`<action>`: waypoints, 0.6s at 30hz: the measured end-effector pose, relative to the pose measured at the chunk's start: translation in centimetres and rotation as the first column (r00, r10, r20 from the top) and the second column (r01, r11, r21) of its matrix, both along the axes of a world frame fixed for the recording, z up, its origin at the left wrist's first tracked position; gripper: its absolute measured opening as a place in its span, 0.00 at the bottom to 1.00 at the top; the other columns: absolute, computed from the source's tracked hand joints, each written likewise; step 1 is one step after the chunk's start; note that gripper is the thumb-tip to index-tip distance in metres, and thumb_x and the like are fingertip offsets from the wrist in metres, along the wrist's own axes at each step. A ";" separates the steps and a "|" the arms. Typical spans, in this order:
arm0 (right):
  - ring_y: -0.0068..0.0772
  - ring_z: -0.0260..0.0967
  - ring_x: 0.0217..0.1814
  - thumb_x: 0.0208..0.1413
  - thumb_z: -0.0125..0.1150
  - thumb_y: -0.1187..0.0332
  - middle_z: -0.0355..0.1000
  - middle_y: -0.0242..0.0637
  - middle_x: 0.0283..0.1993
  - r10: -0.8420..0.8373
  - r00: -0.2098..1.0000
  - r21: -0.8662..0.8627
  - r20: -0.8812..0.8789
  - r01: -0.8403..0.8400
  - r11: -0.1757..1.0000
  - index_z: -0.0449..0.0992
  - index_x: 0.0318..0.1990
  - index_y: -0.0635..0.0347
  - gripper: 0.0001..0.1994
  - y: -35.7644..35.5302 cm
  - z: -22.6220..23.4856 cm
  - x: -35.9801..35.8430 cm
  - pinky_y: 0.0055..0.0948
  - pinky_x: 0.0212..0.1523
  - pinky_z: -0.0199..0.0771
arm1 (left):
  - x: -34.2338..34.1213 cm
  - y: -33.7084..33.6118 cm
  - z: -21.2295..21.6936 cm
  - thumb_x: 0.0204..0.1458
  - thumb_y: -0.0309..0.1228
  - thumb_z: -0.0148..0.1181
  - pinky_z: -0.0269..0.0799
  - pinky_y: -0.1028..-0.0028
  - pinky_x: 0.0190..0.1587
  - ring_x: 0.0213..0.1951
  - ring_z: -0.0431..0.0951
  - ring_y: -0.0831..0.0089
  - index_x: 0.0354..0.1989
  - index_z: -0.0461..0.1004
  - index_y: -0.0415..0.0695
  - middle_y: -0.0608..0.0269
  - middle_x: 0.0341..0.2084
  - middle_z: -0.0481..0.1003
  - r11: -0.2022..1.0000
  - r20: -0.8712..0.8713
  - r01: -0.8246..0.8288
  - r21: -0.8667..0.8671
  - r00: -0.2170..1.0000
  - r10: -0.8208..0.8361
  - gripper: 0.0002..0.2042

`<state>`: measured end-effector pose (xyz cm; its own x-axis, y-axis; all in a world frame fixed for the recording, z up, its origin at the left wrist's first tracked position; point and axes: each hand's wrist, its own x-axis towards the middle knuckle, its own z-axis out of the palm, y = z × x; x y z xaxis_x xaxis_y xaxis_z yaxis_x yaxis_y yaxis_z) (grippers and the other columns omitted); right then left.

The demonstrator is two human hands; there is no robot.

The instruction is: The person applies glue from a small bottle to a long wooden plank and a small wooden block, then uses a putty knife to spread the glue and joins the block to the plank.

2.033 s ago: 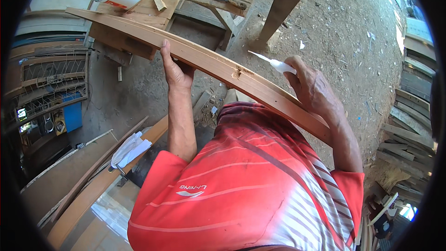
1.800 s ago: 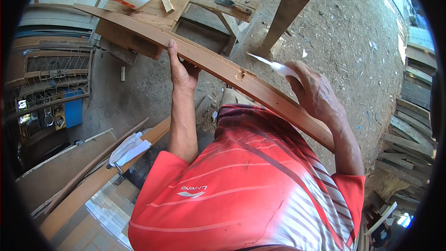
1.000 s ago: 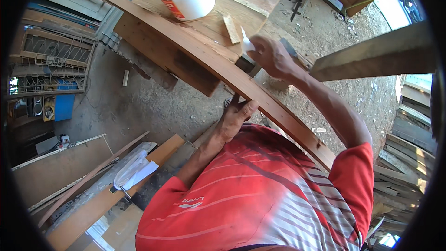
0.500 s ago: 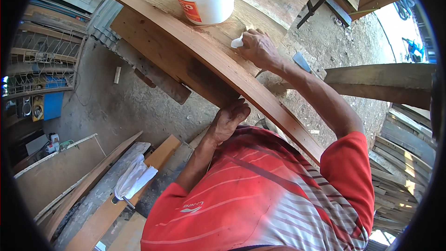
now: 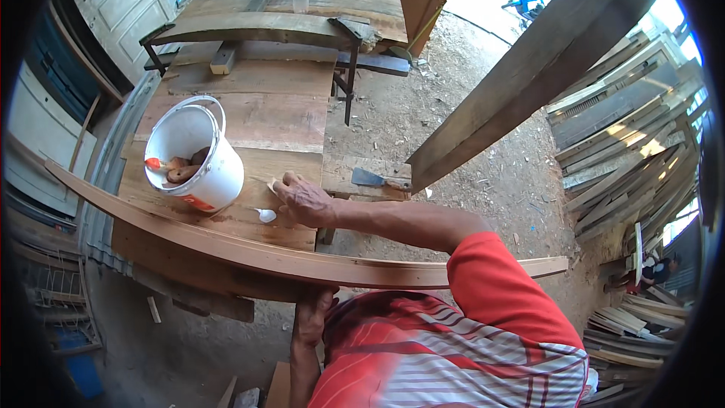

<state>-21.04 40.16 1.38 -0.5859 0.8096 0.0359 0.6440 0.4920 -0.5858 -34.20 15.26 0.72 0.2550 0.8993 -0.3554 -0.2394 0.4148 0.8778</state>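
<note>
A long reddish-brown wooden board lies across my front, along the near edge of the plank workbench. From below, my left hand grips the board's near side, its fingertips partly hidden by the wood. Beyond the board, my right hand rests low over the bench with its fingers curled together. Something small and pale shows at its fingertips, too covered to name. Beside that hand lies a small white object. To its left stands a white bucket with brown and orange things inside.
A putty knife lies on the bench's right part. A thick timber beam slants up at the right. Farther back stands another plank table with dark metal legs. Timber stacks line the right side, and doors lean at the left.
The view has swung, so the board now runs nearly level and more of the bench shows. The white object, earlier at my right fingers, now lies apart on the bench.
</note>
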 end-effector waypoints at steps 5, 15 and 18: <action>0.62 0.70 0.58 0.57 0.63 0.72 0.69 0.57 0.53 0.012 0.999 -0.033 -0.049 -0.013 0.999 0.68 0.61 0.65 0.24 1.2 -1.6 0.4 0.51 0.58 0.73 | -0.6 0.4 -0.4 0.69 0.50 0.59 0.76 0.62 0.56 0.56 0.78 0.66 0.63 0.75 0.44 0.62 0.54 0.77 0.998 -0.002 0.061 -0.013 0.998 -0.061 0.24; 0.37 0.77 0.52 0.66 0.64 0.65 0.76 0.49 0.56 -0.091 0.989 -0.118 -0.119 0.077 0.990 0.71 0.67 0.53 0.23 -3.0 11.1 13.2 0.41 0.52 0.81 | 1.7 -2.4 -2.9 0.69 0.42 0.61 0.72 0.70 0.57 0.52 0.76 0.72 0.64 0.76 0.39 0.62 0.53 0.79 0.984 -0.105 0.132 0.122 0.987 -0.119 0.22; 0.32 0.78 0.48 0.69 0.63 0.66 0.80 0.45 0.52 -0.164 0.962 -0.270 -0.218 0.103 0.957 0.69 0.70 0.57 0.24 -6.3 14.1 18.5 0.37 0.51 0.82 | 3.3 -3.0 -3.2 0.68 0.42 0.63 0.70 0.67 0.64 0.58 0.77 0.64 0.64 0.74 0.36 0.54 0.57 0.79 0.973 -0.024 0.230 0.001 0.973 -0.229 0.24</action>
<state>-2.54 33.85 15.52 -0.4715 0.8800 -0.0571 0.5217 0.2261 -0.8226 -30.89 12.21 -2.51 0.4463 0.8189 -0.3608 -0.1173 0.4532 0.8836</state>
